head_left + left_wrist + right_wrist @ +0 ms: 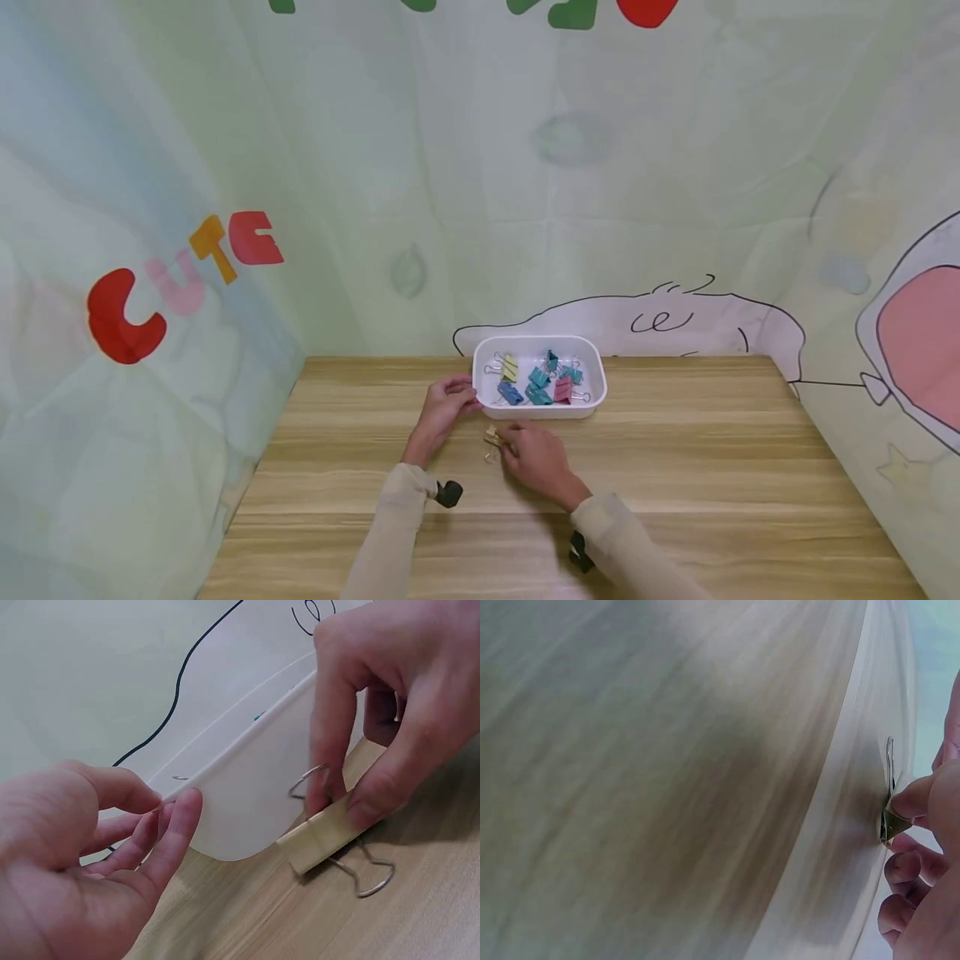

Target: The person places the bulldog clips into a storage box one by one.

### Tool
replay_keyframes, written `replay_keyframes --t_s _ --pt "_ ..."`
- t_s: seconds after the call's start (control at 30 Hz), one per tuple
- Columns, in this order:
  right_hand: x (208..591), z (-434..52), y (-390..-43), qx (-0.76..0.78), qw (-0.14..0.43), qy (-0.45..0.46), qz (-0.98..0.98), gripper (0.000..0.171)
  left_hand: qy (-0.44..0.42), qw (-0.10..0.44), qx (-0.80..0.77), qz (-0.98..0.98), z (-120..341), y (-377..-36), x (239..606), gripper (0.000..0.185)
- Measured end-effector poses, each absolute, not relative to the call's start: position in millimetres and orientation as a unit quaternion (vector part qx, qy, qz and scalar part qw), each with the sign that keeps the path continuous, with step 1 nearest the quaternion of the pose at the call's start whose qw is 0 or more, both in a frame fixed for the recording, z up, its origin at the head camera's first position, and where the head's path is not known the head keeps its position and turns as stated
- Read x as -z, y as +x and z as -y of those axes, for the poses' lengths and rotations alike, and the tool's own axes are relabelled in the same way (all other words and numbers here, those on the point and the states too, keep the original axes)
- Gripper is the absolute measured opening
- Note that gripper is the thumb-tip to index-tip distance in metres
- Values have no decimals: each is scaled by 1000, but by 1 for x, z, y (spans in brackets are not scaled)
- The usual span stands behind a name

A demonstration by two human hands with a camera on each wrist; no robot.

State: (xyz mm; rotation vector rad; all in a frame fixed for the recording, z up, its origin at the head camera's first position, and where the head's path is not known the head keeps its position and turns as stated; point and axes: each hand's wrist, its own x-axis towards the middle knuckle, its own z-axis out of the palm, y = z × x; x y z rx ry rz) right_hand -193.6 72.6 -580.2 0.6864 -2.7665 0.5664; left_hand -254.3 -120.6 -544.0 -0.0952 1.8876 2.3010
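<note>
A white bin (pixel 538 412) stands near the back of the table with several binder clips in blue, teal, pink and yellow inside. At its left end my left hand (pixel 444 408) pinches the rim between thumb and fingers. Just in front of the bin, my right hand (pixel 536 457) pinches a pale yellow binder clip (pixel 315 838) by its body, low over the wood. Both wire handles of this clip stick out, seen best in the left wrist view. The right wrist view shows only part of the right hand (pixel 930 847) and the clip's dark end at the edge.
The wood-grain table (pixel 697 467) meets a printed cloth backdrop (pixel 480 208) behind the bin. Cloth also hangs on the left and right. A dark wrist camera (pixel 450 493) sits on the left wrist and another (pixel 580 553) on the right.
</note>
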Motion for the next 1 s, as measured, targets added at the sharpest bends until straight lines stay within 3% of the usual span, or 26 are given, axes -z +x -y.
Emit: replay_keyframes --t_s 0.43,1.0 --pt "576 -85 -184 -215 112 269 932 17 -39 82 -767 -635 120 -254 545 37" --pt "540 -104 -192 -242 176 319 899 15 -29 74 -765 -639 120 -255 547 36"
